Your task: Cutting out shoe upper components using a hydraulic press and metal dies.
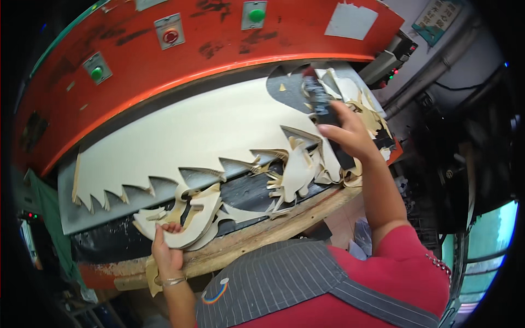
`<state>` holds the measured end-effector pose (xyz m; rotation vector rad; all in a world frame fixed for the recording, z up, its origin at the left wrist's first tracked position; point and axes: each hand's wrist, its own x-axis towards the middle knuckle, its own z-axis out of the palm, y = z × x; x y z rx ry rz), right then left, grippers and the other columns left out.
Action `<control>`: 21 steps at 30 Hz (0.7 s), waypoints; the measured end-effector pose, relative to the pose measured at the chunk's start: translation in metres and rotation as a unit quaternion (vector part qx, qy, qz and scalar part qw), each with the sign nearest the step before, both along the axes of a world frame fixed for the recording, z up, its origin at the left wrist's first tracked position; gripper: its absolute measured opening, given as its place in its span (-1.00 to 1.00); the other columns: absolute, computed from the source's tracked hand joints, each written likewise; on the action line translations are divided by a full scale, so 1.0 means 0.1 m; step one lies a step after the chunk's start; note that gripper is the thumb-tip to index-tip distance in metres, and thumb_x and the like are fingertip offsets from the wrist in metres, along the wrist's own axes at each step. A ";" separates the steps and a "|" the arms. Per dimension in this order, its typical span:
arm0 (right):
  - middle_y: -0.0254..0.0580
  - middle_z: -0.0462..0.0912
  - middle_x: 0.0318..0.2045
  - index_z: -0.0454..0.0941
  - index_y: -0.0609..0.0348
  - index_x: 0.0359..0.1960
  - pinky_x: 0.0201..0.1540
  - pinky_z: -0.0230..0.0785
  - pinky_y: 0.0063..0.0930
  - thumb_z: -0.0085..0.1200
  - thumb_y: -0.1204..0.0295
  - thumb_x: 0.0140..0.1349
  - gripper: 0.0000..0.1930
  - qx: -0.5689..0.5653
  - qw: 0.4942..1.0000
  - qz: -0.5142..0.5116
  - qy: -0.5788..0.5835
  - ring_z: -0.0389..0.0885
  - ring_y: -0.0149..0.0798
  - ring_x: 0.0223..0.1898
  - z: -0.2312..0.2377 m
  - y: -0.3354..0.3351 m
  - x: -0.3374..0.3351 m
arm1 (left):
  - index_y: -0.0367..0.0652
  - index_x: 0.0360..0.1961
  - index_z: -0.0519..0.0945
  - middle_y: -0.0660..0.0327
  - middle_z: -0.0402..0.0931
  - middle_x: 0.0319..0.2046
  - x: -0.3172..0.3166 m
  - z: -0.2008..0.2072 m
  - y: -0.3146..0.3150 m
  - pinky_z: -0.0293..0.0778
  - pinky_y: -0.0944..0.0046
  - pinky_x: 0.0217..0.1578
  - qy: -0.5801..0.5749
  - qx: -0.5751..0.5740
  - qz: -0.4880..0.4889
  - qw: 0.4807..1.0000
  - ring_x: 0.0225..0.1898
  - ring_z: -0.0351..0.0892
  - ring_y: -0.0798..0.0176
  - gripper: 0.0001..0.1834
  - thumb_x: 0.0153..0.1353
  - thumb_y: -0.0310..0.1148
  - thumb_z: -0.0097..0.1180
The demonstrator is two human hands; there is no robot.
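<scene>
At the front left of the machine bed, my left hand (168, 249) is closed on the near edge of a curved cream cut piece (188, 232), which looks like a stack of layers. My right hand (353, 131) grips a dark, block-like thing with whitish marks (317, 95) near the bed's right end. That block is smeared by motion, so its kind is unclear. Between the hands and the machine lies a wide stack of cream sheet material (197, 131), its near edge cut into jagged points. Loose cream offcuts (298, 169) lie beside its near right edge.
An orange-red machine beam (213, 38) spans the back, bearing green push buttons (256, 15) and a red one (170, 36). More scraps (372, 117) pile up at the right end. A worn wooden rail (262, 232) runs along the front, close to my body.
</scene>
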<state>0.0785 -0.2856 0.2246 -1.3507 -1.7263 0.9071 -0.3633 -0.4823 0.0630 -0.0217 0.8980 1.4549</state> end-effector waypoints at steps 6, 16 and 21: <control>0.23 0.56 -0.18 0.44 0.35 -0.09 -0.05 0.36 -0.17 0.21 0.14 -0.02 -0.44 -0.031 0.919 0.125 -0.372 0.52 0.18 -0.11 -0.22 0.79 -0.53 | -0.42 0.19 0.24 0.03 0.36 0.07 0.13 0.37 0.02 0.18 0.18 0.20 0.186 0.003 0.081 0.979 0.11 0.35 0.16 -0.44 0.29 -0.26 0.04; 0.13 0.58 -0.17 0.48 0.39 -0.19 0.02 0.40 -0.21 0.12 0.26 0.01 -0.57 -0.014 0.912 0.113 -0.393 0.50 0.04 -0.02 -0.97 1.31 -0.94 | -0.29 0.35 0.01 0.05 0.14 0.27 0.27 0.83 0.12 -0.07 0.23 0.28 0.421 -0.108 0.232 0.870 0.30 0.07 0.23 -0.30 0.30 -0.29 0.02; 0.17 0.48 -0.02 0.44 0.36 -0.03 0.12 0.29 -0.19 0.18 0.07 0.06 -0.40 -0.011 0.926 0.130 -0.355 0.40 0.07 0.07 -0.88 1.38 -0.84 | -0.30 0.31 0.12 -0.03 0.15 0.25 0.81 0.96 1.16 -0.03 0.21 0.29 0.453 0.073 0.025 0.888 0.29 0.10 0.16 -0.40 0.29 -0.37 -0.04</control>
